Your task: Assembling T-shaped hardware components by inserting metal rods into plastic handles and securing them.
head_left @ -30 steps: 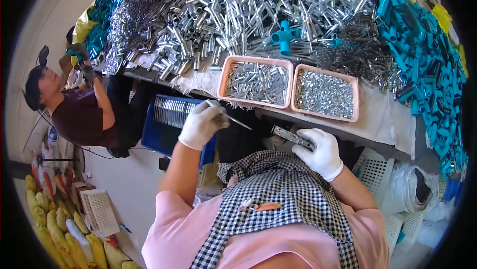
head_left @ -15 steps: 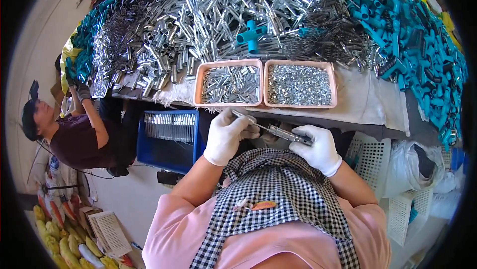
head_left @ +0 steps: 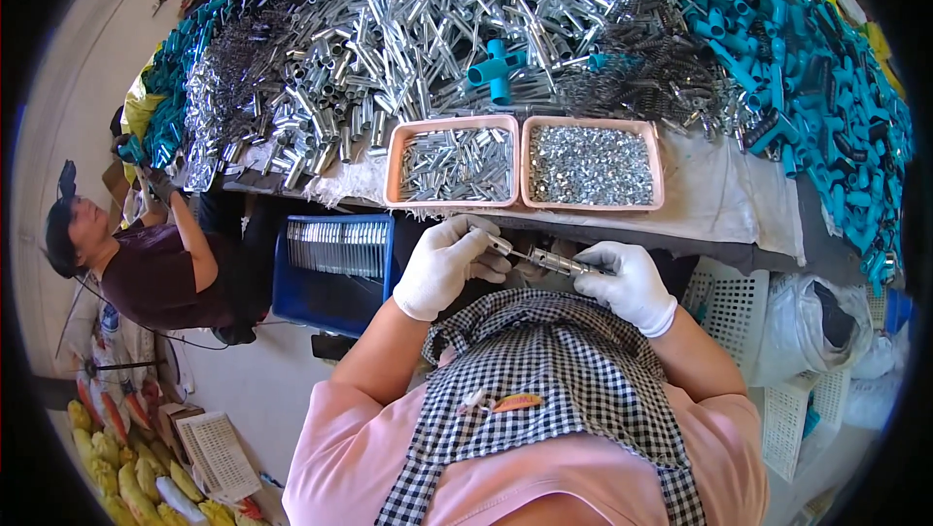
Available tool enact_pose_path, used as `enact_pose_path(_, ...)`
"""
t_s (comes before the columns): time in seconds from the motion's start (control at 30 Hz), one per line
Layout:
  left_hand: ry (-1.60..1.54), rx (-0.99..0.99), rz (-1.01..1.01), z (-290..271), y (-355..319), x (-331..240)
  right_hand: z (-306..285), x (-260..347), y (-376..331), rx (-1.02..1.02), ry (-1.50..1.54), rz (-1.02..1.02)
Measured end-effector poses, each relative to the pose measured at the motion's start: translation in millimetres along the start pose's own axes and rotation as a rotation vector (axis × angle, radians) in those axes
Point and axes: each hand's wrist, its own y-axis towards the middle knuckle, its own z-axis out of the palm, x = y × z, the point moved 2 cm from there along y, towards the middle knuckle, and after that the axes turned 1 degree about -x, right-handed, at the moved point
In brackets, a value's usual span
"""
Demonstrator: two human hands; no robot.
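Note:
White gloves cover both hands, held in front of the table edge. My left hand [head_left: 442,268] pinches a short shiny metal tube [head_left: 500,245] between thumb and fingers. My right hand [head_left: 630,285] grips a longer metal cylinder [head_left: 556,262] with a stepped, ringed body. The two parts point at each other almost in line, with a thin dark piece showing between them; I cannot tell whether they touch. Just beyond the hands sit two pink trays: the left tray [head_left: 394,164] holds small metal pins, the right tray [head_left: 657,164] tiny shiny metal pieces.
A big heap of metal tubes [head_left: 418,30] and dark springs [head_left: 646,69] covers the table. Teal plastic handles [head_left: 826,108] pile up at the right. A blue crate [head_left: 330,317] of metal rods stands at the left, near a co-worker [head_left: 155,268]. White baskets [head_left: 724,307] stand lower right.
The metal tube in my left hand has turned and come closer to the cylinder in my right hand. Less of the thin rod between them shows now.

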Motion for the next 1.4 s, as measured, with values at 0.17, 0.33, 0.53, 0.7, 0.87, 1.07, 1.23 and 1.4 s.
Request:
enact_pose_path(0.17, -0.061, 0.005, 0.003, -5.0, 2.8, 10.0, 1.8, 0.0, -1.0, 0.0, 0.0, 0.042)
enact_pose_path(0.33, -0.222, -0.036, 0.031, -4.8, 3.6, 14.1, 3.6, 7.3, -1.1, 0.003, 0.006, 0.077)
enact_pose_path(0.53, -0.16, 0.06, 0.005, 3.5, 0.1, 20.2, 7.2, 12.2, 0.2, 0.034, 0.072, 0.105)
enact_pose_path(0.7, -0.227, 0.165, -0.047, -4.8, 4.0, 20.9, 8.2, 10.0, -0.3, 0.089, 0.17, 0.148)
enact_pose_path(0.87, 0.128, 0.163, 0.092, -6.4, 9.3, 27.6, 8.1, 8.6, -3.4, 0.083, 0.252, 0.23)
enact_pose_path(1.07, -0.159, 0.137, 0.078, 13.8, 4.8, 28.4, 7.8, 13.2, 3.3, 0.098, 0.35, 0.264)
enact_pose_path(1.23, -0.176, 0.08, 0.091, 19.0, 2.5, 35.2, 9.4, 24.6, 11.9, 0.073, 0.034, -0.034)
enact_pose_path(1.4, -0.053, 0.014, 0.124, 23.7, 3.2, 26.6, 7.2, 22.3, 7.5, -0.065, -0.525, -0.599)
